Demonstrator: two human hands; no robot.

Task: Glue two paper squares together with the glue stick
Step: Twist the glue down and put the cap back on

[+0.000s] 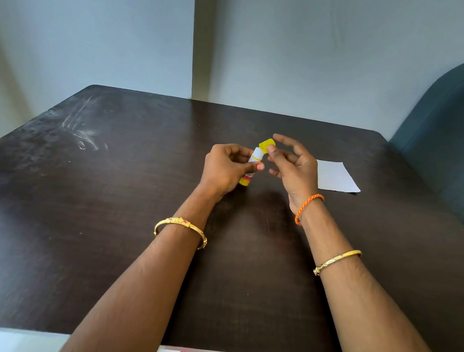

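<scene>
A glue stick (256, 156) with a white body and yellow ends is held tilted above the middle of the dark table (104, 219). My left hand (225, 169) grips its body. My right hand (292, 165) pinches the yellow cap (266, 145) at its top between thumb and fingertips. White paper (337, 177) lies flat on the table just right of my right hand; my hand hides its left edge, and I cannot tell whether it is one sheet or two stacked.
A teal chair back (455, 137) stands past the table's right far corner. Grey walls rise behind the far edge. Pale scuff marks (82, 132) streak the table's left side. The near edge runs across the bottom of the view.
</scene>
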